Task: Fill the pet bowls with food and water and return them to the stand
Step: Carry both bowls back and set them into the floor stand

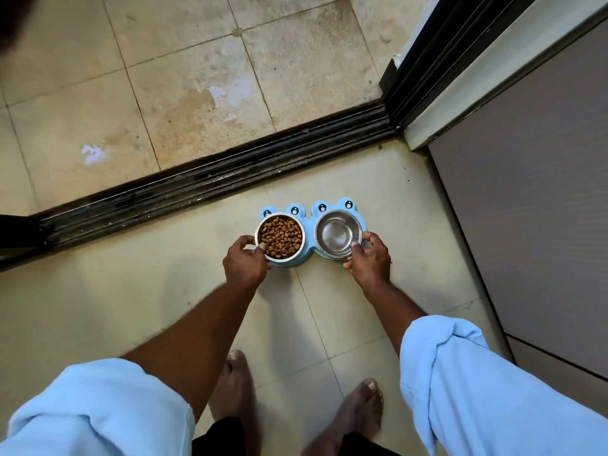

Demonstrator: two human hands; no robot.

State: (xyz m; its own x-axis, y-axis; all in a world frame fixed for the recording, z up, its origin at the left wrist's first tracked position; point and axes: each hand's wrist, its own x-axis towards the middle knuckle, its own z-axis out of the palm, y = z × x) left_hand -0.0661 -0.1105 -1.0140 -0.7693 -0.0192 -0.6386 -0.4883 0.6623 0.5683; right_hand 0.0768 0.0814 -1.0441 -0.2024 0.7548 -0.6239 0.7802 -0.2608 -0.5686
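A light blue frog-shaped stand (309,216) lies on the tiled floor in front of me. Over its left side is a steel bowl (280,237) full of brown kibble; my left hand (246,261) grips its near left rim. A second steel bowl (338,233) is over the right side and looks to hold clear water; my right hand (369,258) grips its near right rim. I cannot tell whether the bowls are fully seated in the stand.
A dark sliding-door track (210,179) crosses the floor just beyond the stand. A door frame (427,60) and a grey panel (533,199) rise on the right. My bare feet (296,399) stand on the tiles below the stand.
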